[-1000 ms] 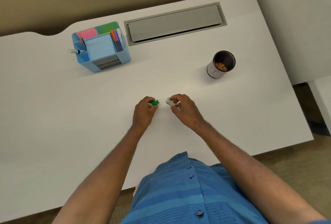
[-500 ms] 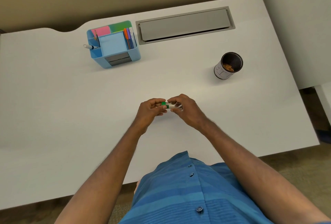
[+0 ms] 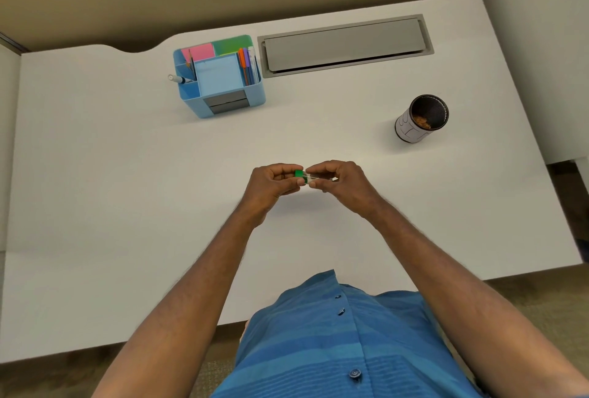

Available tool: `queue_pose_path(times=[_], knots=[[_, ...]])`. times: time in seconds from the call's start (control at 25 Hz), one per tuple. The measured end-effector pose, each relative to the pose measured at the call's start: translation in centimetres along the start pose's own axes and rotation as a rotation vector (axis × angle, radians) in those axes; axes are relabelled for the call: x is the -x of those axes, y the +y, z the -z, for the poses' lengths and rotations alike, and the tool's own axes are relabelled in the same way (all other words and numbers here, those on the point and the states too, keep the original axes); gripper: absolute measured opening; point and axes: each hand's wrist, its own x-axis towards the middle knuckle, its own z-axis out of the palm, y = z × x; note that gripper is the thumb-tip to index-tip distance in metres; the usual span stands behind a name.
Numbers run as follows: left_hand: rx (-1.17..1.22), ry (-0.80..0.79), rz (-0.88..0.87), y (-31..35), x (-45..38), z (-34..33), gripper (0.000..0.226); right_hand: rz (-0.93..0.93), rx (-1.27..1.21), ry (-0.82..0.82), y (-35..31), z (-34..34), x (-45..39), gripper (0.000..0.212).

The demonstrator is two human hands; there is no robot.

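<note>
Both hands meet over the middle of the white desk (image 3: 127,206). My left hand (image 3: 271,185) pinches the green cap (image 3: 299,173) of a small marker. My right hand (image 3: 342,182) grips the marker's pale barrel (image 3: 309,178), most of it hidden by the fingers. Cap and barrel are joined between the two hands. The marker is held just above the desk surface.
A light blue desk organiser (image 3: 223,79) with sticky notes and pens stands at the back left, a white marker (image 3: 178,79) poking from its side. A grey cable hatch (image 3: 345,45) lies at the back. A dark cup (image 3: 420,119) stands at the right.
One second ago the green cap and the barrel were apart, one in each hand. The hands came together and the cap now sits on the barrel.
</note>
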Motion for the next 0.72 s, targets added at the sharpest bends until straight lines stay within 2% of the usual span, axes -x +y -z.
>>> queue_pose_path(times=[0.44, 0.6, 0.72], knots=[[-0.035, 0.033, 0.0, 1.2, -0.2, 4.3, 0.027, 0.006, -0.025, -0.026, -1.9, -3.7, -2.4, 0.025], [-0.1, 0.08, -0.047, 2.7, -1.1, 6.4, 0.031, 0.149, 0.189, -0.055, -4.1, -5.5, -4.3, 0.032], [-0.12, 0.207, -0.093, 4.6, -2.7, 8.5, 0.037, 0.29, 0.425, -0.067, -7.2, -7.3, -7.7, 0.048]])
